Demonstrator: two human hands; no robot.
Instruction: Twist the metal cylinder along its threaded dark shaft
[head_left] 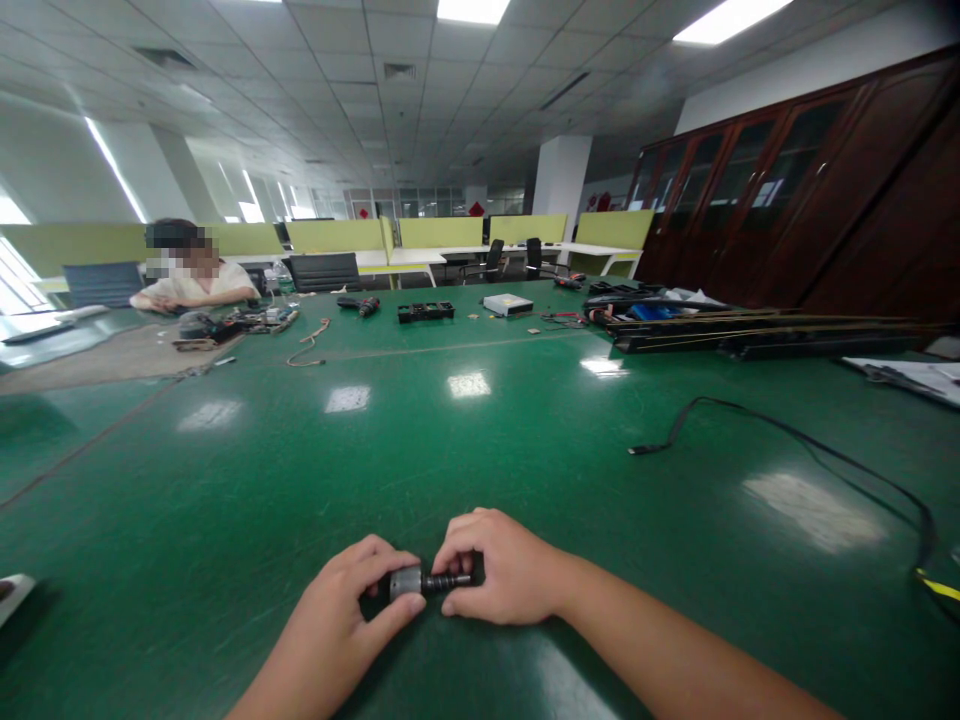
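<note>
A grey metal cylinder (406, 583) lies on its side low in the middle of the head view, just over the green tabletop. From its right end sticks a dark ribbed shaft (448, 581), which looks like a screw thread. My left hand (358, 595) grips the cylinder between thumb and fingers. Around the shaft, my right hand (499, 568) is curled, with the thumb on the near side and the fingers on the far side. Whether its fingertips press on the shaft is hard to see. The shaft's free end points toward my right palm.
A black cable (806, 437) snakes over the green table (420, 440) on the right. Farther back lie a drill (360, 305), a black plastic part (426, 312), a silver box (508, 304) and long black rails (675, 332). Across the table at left sits a person (202, 280).
</note>
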